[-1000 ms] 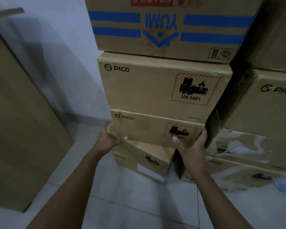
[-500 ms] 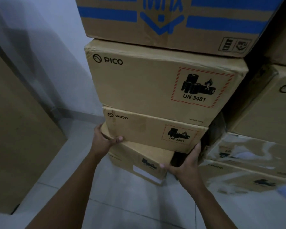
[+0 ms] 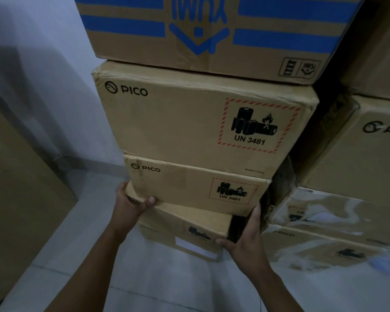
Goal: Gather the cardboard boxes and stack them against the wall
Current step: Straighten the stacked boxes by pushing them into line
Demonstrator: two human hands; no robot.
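**Q:** Since the stack fills the frame, where's the target?

**A:** I see the bottom box (image 3: 182, 230) on the floor (image 3: 167, 284) at 6 o'clock from centre. It is skewed under the small PICO box (image 3: 189, 183), and its left top corner juts out toward 8 o'clock.

**Q:** Hands?

**A:** They're apart, with the box between them. The left hand (image 3: 131, 206) at 7 o'clock grips the jutting corner, thumb on the front edge. The right hand (image 3: 245, 242) at 5 o'clock has its thumb on the front right corner. Its fingers run up the right side into the dark gap.

**Q:** What's above and around it?

**A:** The large PICO box (image 3: 178, 122) sits on the small one, with the blue-striped YUMI box (image 3: 200, 30) on top at 12. The wall (image 3: 43, 64) is at 10, a flat cardboard panel (image 3: 20, 188) at 9, and the second stack (image 3: 324, 244) at 3. I can't tell if the stacks touch.
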